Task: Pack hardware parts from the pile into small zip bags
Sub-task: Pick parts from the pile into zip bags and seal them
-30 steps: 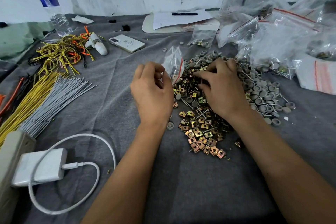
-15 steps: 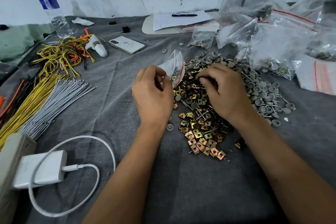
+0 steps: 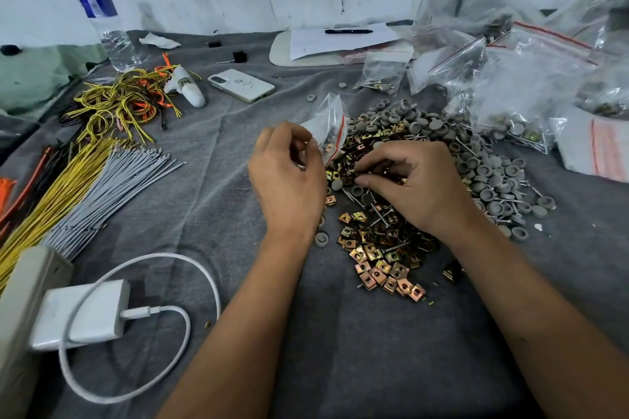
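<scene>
A pile of hardware [image 3: 381, 248] lies on the grey cloth: brass-coloured square clips, grey round caps [image 3: 490, 177] and thin nails. My left hand [image 3: 289, 184] pinches the edge of a small clear zip bag [image 3: 332, 126] with a red seal line; the bag stands up just left of the pile with a few parts inside. My right hand [image 3: 415, 184] rests on the pile with fingers curled, pinching small metal parts between thumb and fingertips, close to the bag's mouth.
Larger zip bags [image 3: 524, 78] with parts crowd the back right. Bundles of yellow and grey wires [image 3: 85, 194] lie at the left, a white charger and cable [image 3: 88, 313] at the front left. A phone [image 3: 241, 85], a water bottle [image 3: 105, 20] and paper with a pen [image 3: 340, 37] sit behind.
My right hand has drawn back over the pile toward the bag, gathering parts in its fingertips. My left hand keeps holding the bag, which shifted slightly.
</scene>
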Available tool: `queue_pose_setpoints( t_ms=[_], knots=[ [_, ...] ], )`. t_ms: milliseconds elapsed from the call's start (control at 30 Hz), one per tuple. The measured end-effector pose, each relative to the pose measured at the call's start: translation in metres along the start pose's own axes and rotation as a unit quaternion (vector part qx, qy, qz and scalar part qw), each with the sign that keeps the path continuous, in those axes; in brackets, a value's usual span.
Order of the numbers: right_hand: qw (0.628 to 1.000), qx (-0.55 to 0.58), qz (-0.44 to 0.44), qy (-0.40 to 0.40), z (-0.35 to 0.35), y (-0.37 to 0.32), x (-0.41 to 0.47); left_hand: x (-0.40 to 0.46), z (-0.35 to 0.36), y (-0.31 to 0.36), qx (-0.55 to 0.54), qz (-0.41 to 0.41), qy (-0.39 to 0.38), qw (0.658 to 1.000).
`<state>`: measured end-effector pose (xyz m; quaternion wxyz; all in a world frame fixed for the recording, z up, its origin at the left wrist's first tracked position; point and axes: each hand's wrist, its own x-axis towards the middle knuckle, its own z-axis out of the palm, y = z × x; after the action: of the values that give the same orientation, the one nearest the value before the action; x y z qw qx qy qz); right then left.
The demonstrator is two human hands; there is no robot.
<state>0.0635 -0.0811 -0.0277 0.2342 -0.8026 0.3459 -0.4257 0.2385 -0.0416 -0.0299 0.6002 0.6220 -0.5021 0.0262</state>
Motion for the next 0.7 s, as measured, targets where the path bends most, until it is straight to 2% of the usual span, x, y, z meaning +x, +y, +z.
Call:
queue_pose_setpoints(
  t_ms=[367, 567, 700],
  knots=[
    [0.997, 0.071, 0.018, 0.005, 0.0008, 0.0019, -0.0004, 0.0004, 0.0021, -0.0021, -0.008, 0.011, -0.008, 1.0],
    [0.998, 0.056, 0.006, 0.019, 0.0012, 0.0, -0.0016, -0.0001, 0.0049, -0.0044, -0.025, 0.017, -0.051, 0.998],
    [0.999, 0.0, -0.021, 0.036, 0.0005, -0.0007, -0.0011, -0.0033, 0.0083, -0.005, -0.038, 0.054, -0.104, 0.992]
  ],
)
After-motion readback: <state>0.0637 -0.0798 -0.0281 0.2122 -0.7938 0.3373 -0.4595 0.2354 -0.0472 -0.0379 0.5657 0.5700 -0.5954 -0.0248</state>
